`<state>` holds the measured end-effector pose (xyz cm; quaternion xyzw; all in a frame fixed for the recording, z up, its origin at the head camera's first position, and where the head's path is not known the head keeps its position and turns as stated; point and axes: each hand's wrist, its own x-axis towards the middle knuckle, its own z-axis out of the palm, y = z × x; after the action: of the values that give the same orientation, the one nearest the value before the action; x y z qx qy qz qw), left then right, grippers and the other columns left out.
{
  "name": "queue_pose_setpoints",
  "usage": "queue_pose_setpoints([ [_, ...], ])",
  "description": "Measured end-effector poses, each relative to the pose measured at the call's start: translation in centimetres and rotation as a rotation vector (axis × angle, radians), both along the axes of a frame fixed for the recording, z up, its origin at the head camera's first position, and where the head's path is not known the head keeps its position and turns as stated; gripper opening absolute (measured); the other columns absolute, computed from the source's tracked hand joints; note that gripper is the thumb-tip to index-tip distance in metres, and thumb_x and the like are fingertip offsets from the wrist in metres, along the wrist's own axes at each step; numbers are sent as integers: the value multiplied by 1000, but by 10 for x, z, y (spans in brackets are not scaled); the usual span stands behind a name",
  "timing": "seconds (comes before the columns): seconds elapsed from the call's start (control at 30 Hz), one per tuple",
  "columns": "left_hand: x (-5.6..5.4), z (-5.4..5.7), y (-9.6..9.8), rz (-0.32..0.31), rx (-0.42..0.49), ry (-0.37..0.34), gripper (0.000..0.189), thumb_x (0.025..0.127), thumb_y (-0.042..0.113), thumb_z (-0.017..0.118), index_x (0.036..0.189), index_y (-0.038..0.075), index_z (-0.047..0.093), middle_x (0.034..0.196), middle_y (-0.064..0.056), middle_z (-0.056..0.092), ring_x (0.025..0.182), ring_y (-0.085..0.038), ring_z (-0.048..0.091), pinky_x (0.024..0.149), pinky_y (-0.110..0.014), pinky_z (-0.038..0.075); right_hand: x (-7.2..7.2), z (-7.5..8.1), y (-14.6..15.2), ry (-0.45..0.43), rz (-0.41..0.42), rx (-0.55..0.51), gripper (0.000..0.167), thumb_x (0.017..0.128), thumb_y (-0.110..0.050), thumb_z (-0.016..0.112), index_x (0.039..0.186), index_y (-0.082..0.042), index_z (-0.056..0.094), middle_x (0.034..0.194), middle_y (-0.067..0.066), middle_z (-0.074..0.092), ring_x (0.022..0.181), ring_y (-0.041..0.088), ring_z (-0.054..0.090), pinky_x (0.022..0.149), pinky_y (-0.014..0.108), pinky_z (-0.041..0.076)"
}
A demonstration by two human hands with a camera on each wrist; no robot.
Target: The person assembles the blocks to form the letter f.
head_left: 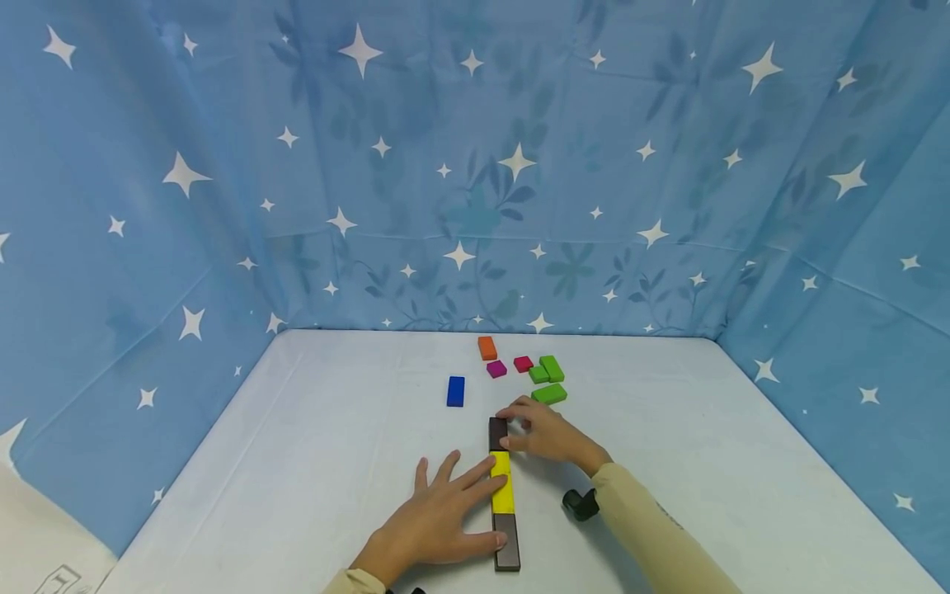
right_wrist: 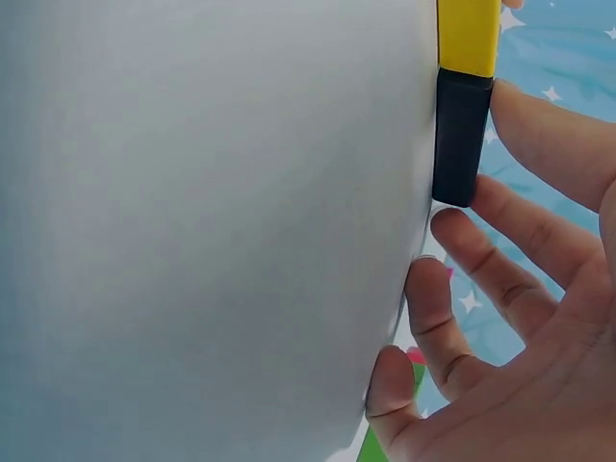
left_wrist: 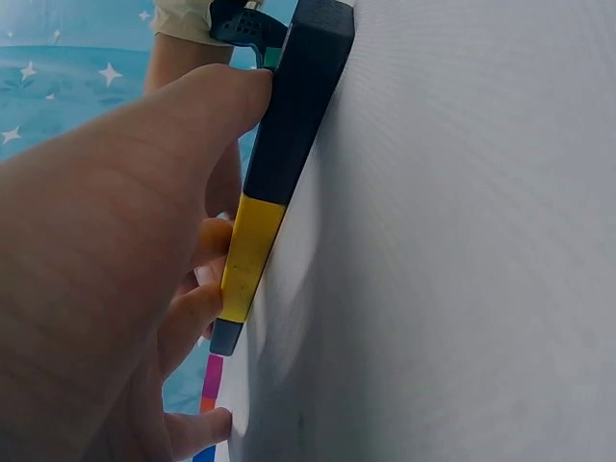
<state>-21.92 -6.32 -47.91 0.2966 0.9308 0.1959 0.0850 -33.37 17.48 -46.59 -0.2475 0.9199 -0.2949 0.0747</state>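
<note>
A straight row of blocks lies on the white table: a near black block point(head_left: 507, 557), a yellow section point(head_left: 503, 500) in the middle and a far black block point(head_left: 498, 432). My left hand point(head_left: 434, 516) spreads over the row from the left, its thumb on the near black block and straight fingertips on the yellow section. From the right, my right hand point(head_left: 549, 431) pinches the far black block point(right_wrist: 462, 140), thumb by its near end and index finger at its far end. The other right fingers are bent beside it in the right wrist view.
Beyond the row lie a blue block point(head_left: 456, 392), an orange block point(head_left: 487, 348), a purple block point(head_left: 496, 369), a red block point(head_left: 523, 364) and several green blocks point(head_left: 549, 394). A starry blue curtain point(head_left: 475, 206) hangs behind the white table point(head_left: 356, 412).
</note>
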Motion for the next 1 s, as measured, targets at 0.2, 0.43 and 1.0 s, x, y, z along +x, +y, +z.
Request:
queue_pose_setpoints([
  [0.2, 1, 0, 0, -2, 2, 2, 75, 96, 74, 60, 161, 38, 50, 173, 9, 33, 154, -49, 30, 110, -88, 16, 2, -1, 2, 5, 4, -15, 42, 96, -25, 82, 134, -11, 74, 130, 8, 66, 113, 28, 60, 101, 55, 55],
  [0.43, 1, -1, 0, -2, -1, 8, 75, 96, 75, 59, 161, 38, 50, 173, 9, 32, 154, -49, 30, 110, -88, 16, 5, -2, 1, 3, -10, -13, 42, 95, -26, 83, 135, -13, 75, 133, 10, 65, 123, 34, 58, 106, 62, 50],
  [1.0, 1, 0, -1, -4, 0, 9, 75, 97, 74, 60, 162, 38, 49, 174, 9, 32, 154, -49, 30, 111, -88, 16, 7, -1, -4, 7, -40, 16, 43, 95, -27, 83, 136, -16, 75, 134, 10, 64, 126, 36, 56, 107, 66, 48],
])
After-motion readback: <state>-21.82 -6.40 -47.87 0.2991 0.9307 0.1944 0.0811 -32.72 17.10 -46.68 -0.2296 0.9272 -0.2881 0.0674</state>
